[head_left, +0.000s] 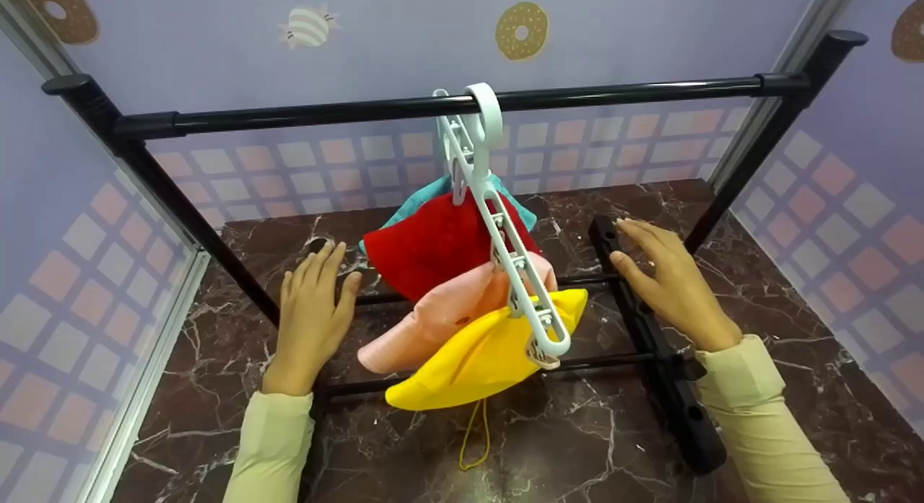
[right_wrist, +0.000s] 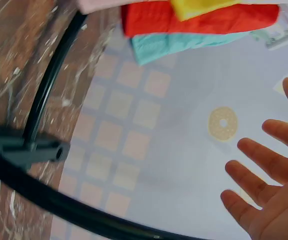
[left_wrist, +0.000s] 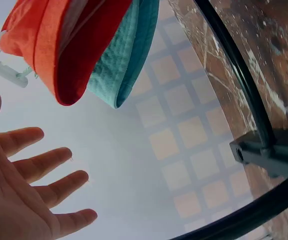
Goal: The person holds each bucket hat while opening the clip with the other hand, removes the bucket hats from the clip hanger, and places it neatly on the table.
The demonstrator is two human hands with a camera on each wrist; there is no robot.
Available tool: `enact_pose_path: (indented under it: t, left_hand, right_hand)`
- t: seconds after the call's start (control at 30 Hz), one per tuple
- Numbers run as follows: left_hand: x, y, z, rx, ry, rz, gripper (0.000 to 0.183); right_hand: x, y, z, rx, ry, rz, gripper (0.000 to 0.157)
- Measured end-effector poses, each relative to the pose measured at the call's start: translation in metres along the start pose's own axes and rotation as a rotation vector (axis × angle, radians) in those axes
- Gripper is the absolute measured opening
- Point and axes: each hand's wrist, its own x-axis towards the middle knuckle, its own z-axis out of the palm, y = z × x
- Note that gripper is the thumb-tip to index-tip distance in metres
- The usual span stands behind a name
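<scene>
1. So the holder here is a long white plastic clip hanger [head_left: 479, 187], its round hook looped over the top rail [head_left: 635, 93] of a black tubular rack, about mid-span.
2. What's on it, near to far: a floppy yellow fabric hat [head_left: 469, 369], a pale pink fabric hat [head_left: 440, 319], a wide-brimmed red fabric hat [head_left: 440, 239] and a teal fabric hat [head_left: 419, 203] mostly behind the red one. (Yellow cord loop [head_left: 474, 465] dangling under the yellow one, btw.)
3. The hanger slopes down toward the wearer, with the yellow hat at the low end.
4. Left hand [head_left: 310, 308]: out to the left of the hats, well apart from them. The left wrist view shows its fingers [left_wrist: 48, 162] spread in the air, pinching nothing.
5. Right hand [head_left: 668, 279]: same deal on the other side, fingers spread. From the head view it overlaps the rack's black foot bar [head_left: 671, 387]; can't tell how high above.
6. Underneath it all, a dark brown marbled surface [head_left: 556, 438].
</scene>
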Motion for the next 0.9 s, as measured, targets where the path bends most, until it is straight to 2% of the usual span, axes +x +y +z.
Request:
enact_pose_path:
  t: [0.3, 0.53, 0.7, 0.9]
  left_hand:
    - [-0.009, 0.001, 0.003, -0.174, 0.08, 0.029, 0.049]
    - [-0.015, 0.014, -0.006, -0.26, 0.142, 0.074, 0.046]
    - [-0.022, 0.025, -0.016, -0.36, 0.131, 0.093, 0.043]
    - [-0.033, 0.034, -0.021, -0.457, 0.103, 0.116, 0.043]
  right_hand:
    - [-0.004, -0.012, -0.004, 0.249, 0.03, 0.122, 0.035]
    - [-0.005, -0.022, -0.008, 0.441, 0.009, 0.192, 0.031]
    - [-0.005, -0.032, -0.011, 0.554, -0.009, 0.233, 0.029]
    - [-0.008, -0.043, -0.012, 0.633, -0.042, 0.245, 0.03]
